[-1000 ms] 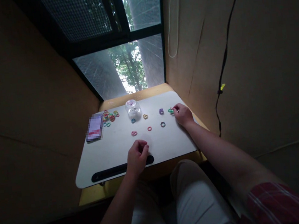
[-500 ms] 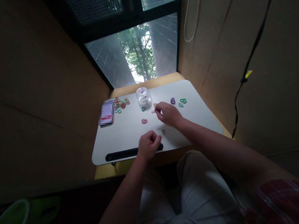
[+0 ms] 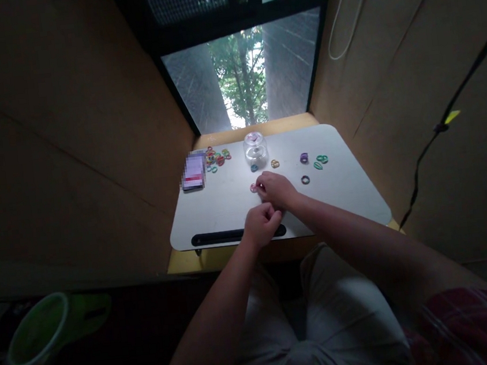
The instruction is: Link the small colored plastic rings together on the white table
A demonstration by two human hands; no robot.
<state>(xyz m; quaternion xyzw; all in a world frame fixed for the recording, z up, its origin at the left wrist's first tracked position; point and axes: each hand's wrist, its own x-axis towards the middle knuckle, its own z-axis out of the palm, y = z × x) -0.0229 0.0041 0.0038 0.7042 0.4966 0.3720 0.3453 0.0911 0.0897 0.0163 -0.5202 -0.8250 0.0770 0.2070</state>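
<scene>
My right hand (image 3: 277, 189) is over the middle of the white table top, its thumb and finger pinched on a pink hair tie at the small pink hair ties (image 3: 253, 188). Just below it, near the front edge, my left hand (image 3: 262, 224) is curled closed; whatever it holds, if anything, is hidden. Beyond the hands lie blue hair ties (image 3: 254, 168) and yellow hair ties (image 3: 275, 163). To the right are purple hair ties (image 3: 304, 157), green hair ties (image 3: 322, 159) and a dark hair tie (image 3: 305, 180). A mixed-colour heap of hair ties (image 3: 219, 159) sits at the back left.
A clear round jar (image 3: 256, 151) stands at the back of the white table (image 3: 212, 212). A phone (image 3: 193, 171) lies at the left edge. A black strip (image 3: 218, 237) runs along the front. Walls flank both sides, with a window behind and a green basket (image 3: 39, 331) at lower left.
My right hand has carried the pink hair tie left and toward me, to the pink group. The hands are closer together. The dark hair tie is now uncovered, and the view has shifted.
</scene>
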